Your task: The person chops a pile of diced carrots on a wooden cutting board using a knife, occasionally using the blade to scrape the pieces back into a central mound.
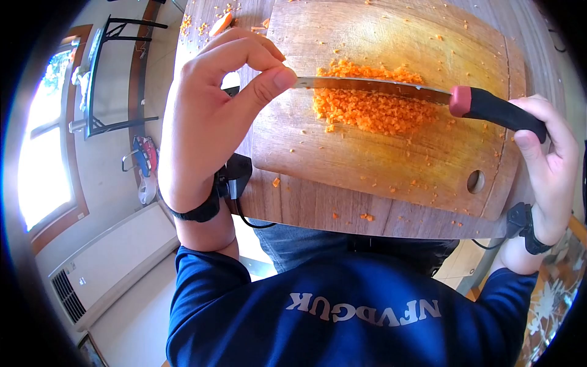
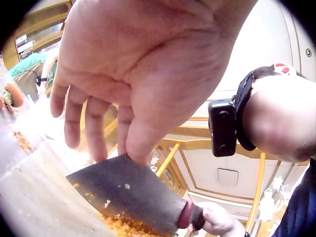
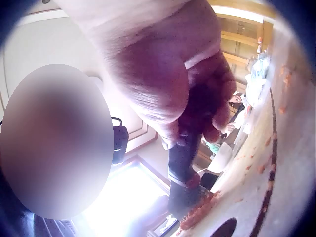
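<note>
A cleaver [image 1: 373, 84] with a wide metal blade stands on edge over a heap of finely chopped carrot [image 1: 373, 113]. My right hand [image 1: 553, 137] grips its black and red handle [image 1: 498, 110]. At the far end, my left hand [image 1: 211, 107] pinches the top corner of the blade between thumb and fingers. Bits of carrot stick to the flat of the blade [image 2: 128, 192] in the left wrist view. The heap lies on a wooden cutting board [image 1: 367, 162], on both sides of the blade. In the right wrist view, fingers curl round the handle [image 3: 182, 160].
A carrot piece [image 1: 221, 24] and scattered crumbs lie on the wooden table [image 1: 287, 199] beyond my left hand. The board has a round hole [image 1: 476, 181] and a dark crack along its right side. Another person's arm [image 2: 48, 69] shows in the left wrist view.
</note>
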Demonstrator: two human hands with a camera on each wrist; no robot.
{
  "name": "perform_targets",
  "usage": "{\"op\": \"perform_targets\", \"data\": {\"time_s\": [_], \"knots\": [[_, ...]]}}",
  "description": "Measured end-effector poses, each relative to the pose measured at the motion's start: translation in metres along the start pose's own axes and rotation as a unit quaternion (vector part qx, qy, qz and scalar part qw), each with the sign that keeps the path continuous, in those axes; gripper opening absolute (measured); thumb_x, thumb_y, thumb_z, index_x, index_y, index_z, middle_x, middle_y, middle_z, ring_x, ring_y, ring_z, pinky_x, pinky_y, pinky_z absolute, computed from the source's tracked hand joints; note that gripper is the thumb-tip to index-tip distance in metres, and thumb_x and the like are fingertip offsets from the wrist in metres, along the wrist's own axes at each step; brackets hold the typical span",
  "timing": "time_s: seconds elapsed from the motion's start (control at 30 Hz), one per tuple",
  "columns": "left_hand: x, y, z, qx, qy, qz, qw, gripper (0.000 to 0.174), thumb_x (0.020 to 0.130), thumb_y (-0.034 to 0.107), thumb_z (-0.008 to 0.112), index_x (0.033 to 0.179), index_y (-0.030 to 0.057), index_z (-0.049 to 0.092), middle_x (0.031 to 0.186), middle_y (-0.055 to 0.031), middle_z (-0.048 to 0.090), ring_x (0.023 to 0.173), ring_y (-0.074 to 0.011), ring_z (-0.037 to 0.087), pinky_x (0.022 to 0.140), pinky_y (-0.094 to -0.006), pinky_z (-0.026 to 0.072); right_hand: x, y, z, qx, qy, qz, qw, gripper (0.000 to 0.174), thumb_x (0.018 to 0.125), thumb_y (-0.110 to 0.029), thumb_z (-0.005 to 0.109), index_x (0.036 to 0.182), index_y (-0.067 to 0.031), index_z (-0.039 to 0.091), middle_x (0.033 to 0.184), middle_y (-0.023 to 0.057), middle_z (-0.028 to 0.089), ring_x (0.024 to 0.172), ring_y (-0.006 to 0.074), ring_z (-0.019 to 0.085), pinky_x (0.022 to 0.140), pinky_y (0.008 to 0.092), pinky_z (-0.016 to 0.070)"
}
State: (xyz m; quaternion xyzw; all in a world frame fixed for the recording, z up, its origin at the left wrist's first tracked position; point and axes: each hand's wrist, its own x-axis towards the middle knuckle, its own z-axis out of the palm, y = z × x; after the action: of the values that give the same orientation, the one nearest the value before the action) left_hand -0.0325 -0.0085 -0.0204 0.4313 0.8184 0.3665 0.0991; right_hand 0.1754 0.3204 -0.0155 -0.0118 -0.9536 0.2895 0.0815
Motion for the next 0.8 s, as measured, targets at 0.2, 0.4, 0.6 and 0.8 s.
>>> {"op": "perform_targets", "data": {"time_s": [0.2,0.4,0.6,0.8], "knots": [[0.0,-0.003,-0.002,0.008,-0.021,-0.029,0.999,0.021,0.092,0.022,0.075,0.089,0.003,0.066,0.101,-0.0064,0.068,0.092,-0.0163,0.061,0.084,-0.0283,0.048,0.001,0.0,-0.006,0.027,0.006,-0.062,0.998,0.037,0.092,-0.03,0.074,0.112,-0.0002,0.066,0.102,0.0109,0.065,0.094,0.0208,0.063,0.087,0.0283,0.0481],[0.0,0.006,0.002,-0.006,0.008,0.0,1.0,0.017,0.092,0.017,0.074,0.086,0.0028,0.065,0.103,-0.0074,0.068,0.098,-0.017,0.061,0.089,-0.0313,0.0468,0.0,0.0,-0.001,-0.014,-0.006,0.026,1.0,0.034,0.092,-0.027,0.074,0.111,-0.0002,0.066,0.101,0.0091,0.066,0.092,0.0197,0.063,0.086,0.029,0.0477],[-0.001,0.009,0.0,-0.009,-0.008,0.013,1.0,0.015,0.092,0.013,0.072,0.084,0.0026,0.064,0.105,-0.0088,0.068,0.102,-0.0184,0.061,0.094,-0.0333,0.0438,0.003,0.0,0.001,-0.016,-0.003,0.03,0.999,0.035,0.095,-0.03,0.069,0.115,-0.0006,0.065,0.102,0.0094,0.067,0.095,0.0193,0.064,0.086,0.028,0.0491],[-0.002,0.009,-0.004,0.008,-0.042,-0.015,0.999,0.019,0.091,0.017,0.075,0.084,0.0024,0.065,0.105,-0.0091,0.067,0.101,-0.0186,0.06,0.094,-0.0323,0.0434,0.003,0.003,0.001,-0.032,0.021,-0.039,0.999,0.034,0.096,-0.029,0.069,0.114,-0.0007,0.064,0.101,0.0094,0.066,0.094,0.0178,0.063,0.085,0.0283,0.0494]]}}
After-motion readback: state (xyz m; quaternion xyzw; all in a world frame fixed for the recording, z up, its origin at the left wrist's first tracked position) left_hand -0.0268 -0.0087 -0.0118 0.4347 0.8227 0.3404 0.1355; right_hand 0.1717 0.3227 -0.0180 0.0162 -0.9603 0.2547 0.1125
